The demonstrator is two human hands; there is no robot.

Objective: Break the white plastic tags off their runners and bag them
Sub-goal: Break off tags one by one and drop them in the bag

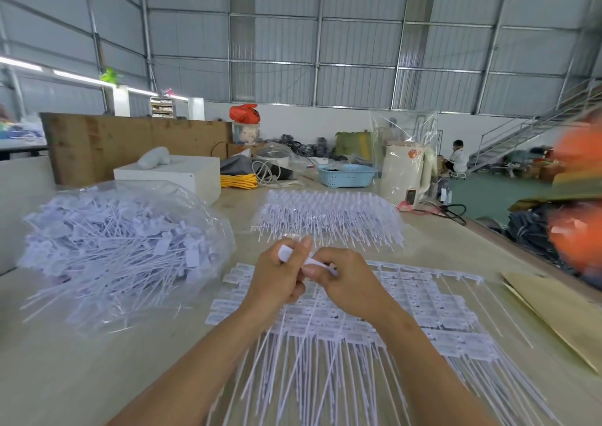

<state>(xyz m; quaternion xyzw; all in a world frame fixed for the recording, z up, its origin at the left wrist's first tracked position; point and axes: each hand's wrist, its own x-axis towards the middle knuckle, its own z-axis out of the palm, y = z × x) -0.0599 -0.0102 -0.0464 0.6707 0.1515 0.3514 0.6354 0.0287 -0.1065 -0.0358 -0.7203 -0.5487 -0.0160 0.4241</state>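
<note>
Both of my hands met above the table, and I held one small white plastic tag between them. My left hand had its fingers curled round the tag's flat rectangular head, which stuck up past the thumb. My right hand pinched the other part of it at the fingertips, just beside the left. The tag's long axis ran from upper left to lower right, head toward the left hand, so any snapping bend had to turn across that line. I could not tell whether a runner was attached, as the fingers hid the join.

Directly beneath the hands lay the flat spread of white tags on their runners, heads away from me, thin tails pointing back at me. The clear plastic bag heaped with loose white tags sat to my left, nearer the left hand, so I judged that hand suited to the drop. A further stack of white runners lay beyond on the pale wooden table.
</note>
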